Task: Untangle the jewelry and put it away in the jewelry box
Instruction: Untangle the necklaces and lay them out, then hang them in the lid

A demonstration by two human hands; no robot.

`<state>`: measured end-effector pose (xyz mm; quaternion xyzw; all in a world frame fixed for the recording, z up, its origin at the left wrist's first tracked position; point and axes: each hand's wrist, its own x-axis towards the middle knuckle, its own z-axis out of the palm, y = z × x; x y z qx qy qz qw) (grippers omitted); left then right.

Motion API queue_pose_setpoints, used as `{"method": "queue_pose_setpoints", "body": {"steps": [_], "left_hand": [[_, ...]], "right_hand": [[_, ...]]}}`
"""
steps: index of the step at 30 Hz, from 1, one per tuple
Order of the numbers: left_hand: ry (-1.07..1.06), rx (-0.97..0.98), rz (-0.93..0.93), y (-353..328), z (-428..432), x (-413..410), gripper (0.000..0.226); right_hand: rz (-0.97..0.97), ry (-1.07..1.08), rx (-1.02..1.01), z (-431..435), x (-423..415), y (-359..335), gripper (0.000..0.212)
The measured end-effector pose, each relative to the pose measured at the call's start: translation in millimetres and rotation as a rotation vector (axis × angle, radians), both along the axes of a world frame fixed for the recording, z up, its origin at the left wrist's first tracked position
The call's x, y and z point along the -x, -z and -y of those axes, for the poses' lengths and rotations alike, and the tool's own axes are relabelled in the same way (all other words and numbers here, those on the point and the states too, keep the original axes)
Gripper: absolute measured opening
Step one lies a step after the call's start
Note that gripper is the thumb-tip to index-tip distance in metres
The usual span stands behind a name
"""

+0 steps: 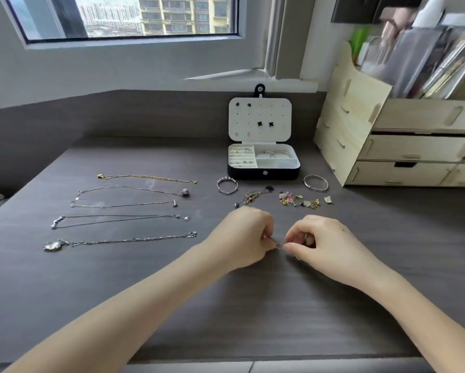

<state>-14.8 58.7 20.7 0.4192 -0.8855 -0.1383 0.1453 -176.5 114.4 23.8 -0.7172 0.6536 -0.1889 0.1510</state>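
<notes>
My left hand (246, 236) and my right hand (317, 243) meet just above the dark desk, each pinching an end of a small silver chain piece (279, 245). Beyond them lie a tangled dark chain clump (254, 197) and a pile of gold and pink earrings (297, 200). The black jewelry box (263, 172) stands open at the back, with rings and bangles in its white tray and studs on its lid. Several necklaces lie straightened in rows at the left, such as the gold one (148, 178) and the silver one with a large pendant (118, 241).
A beaded silver bracelet (227, 185) and a silver bangle (315, 182) lie beside the box. A wooden drawer organizer (403, 146) with papers fills the right back. The desk's front edge (253, 362) is near me. A window is behind.
</notes>
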Motion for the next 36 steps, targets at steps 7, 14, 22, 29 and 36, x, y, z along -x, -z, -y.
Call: {"method": "queue_pose_setpoints", "body": {"steps": [7,14,22,29,36], "left_hand": [[-0.02,-0.095,0.006,-8,5,0,0.011],[-0.034,-0.107,0.068,-9,9,2,0.023],[-0.075,-0.506,-0.483,-37,11,-22,0.007],[-0.173,-0.768,-0.879,-62,8,-57,0.007],[-0.461,-0.712,-1.356,-55,-8,-133,0.006]], "right_hand": [[0.087,-0.002,0.001,-1,5,5,0.005],[0.131,0.006,0.011,2,7,6,0.009],[0.715,-0.028,-0.094,12,-11,-4,0.018],[0.933,-0.224,-0.26,14,-43,-20,0.026],[0.765,-0.283,-0.358,15,-65,-23,0.029]]}}
